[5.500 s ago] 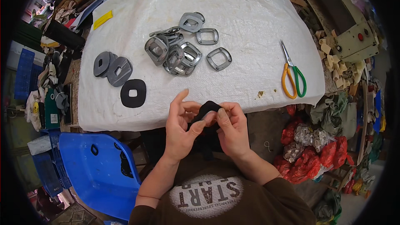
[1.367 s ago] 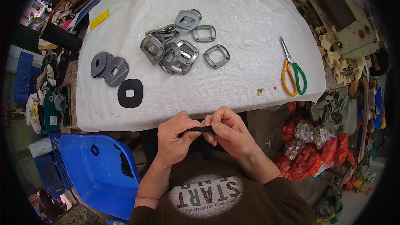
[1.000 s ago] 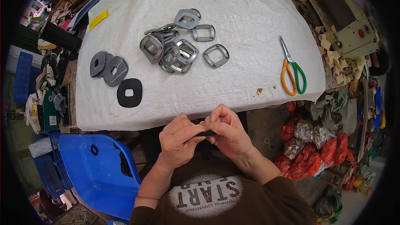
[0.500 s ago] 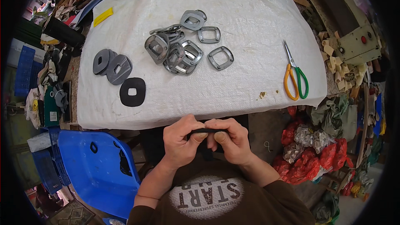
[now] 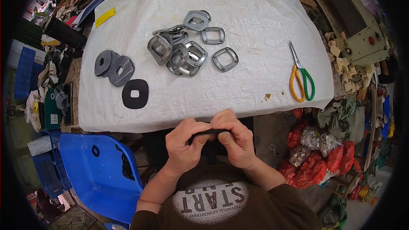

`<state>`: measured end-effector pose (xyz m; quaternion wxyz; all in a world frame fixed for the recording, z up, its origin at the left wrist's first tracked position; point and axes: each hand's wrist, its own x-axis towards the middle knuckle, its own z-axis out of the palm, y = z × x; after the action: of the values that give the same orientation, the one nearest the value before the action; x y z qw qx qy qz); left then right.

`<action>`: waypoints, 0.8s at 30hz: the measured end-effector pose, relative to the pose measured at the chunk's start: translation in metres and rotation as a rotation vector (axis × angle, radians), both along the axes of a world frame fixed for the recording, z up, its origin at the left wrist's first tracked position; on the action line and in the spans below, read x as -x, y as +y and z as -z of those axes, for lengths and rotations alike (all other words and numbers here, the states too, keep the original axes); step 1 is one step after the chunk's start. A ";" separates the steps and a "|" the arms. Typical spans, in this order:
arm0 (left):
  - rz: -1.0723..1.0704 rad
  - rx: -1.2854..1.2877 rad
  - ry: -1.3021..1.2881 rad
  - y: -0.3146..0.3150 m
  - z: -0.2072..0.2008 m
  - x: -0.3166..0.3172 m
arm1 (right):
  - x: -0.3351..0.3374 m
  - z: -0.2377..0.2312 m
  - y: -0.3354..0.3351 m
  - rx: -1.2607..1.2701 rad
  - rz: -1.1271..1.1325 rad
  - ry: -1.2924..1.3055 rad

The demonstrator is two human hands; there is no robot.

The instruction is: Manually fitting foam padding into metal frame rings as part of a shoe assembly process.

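Just off the near edge of the table, my left hand (image 5: 185, 144) and my right hand (image 5: 239, 143) pinch a thin black pad (image 5: 209, 131) between thumbs and fingers. It shows edge-on, so its face is hidden. A finger of my right hand is raised and blurred. On the white sheet (image 5: 204, 98) a black rounded pad with a square hole (image 5: 126, 97) lies flat. Grey pads of like shape (image 5: 122, 75) overlap beyond it. Metal frames (image 5: 226, 59) with rounded corners are heaped at the middle, several with grey pads among them.
Scissors (image 5: 303, 76) with one orange and one green handle lie at the right. A yellow packet (image 5: 105, 17) is at the far left. Below the table's left side stands a blue tub (image 5: 98, 174) with black pieces inside. Red plastic bags (image 5: 311, 168) crowd the floor at right.
A finger of my right hand has lifted up from the black pad's far side. Both hands stay in nearly the same place, still pinching the pad.
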<state>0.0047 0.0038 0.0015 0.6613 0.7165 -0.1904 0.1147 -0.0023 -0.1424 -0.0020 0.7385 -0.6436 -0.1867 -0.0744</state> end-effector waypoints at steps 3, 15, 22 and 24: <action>-0.023 -0.058 -0.014 0.005 -0.002 -0.002 | -0.004 -0.003 -0.001 0.127 0.097 -0.013; 0.025 0.181 0.274 -0.007 -0.001 0.009 | 0.008 0.006 0.004 -0.070 0.090 0.117; -0.022 0.065 0.240 -0.011 -0.008 0.008 | 0.009 0.012 0.006 -0.255 0.041 0.208; 0.079 0.016 0.209 -0.004 -0.010 0.003 | 0.013 0.006 0.008 -0.258 0.070 0.313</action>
<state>0.0015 -0.0004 0.0115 0.6874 0.7110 -0.1474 0.0149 -0.0151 -0.1348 -0.0083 0.8318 -0.5534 -0.0362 -0.0222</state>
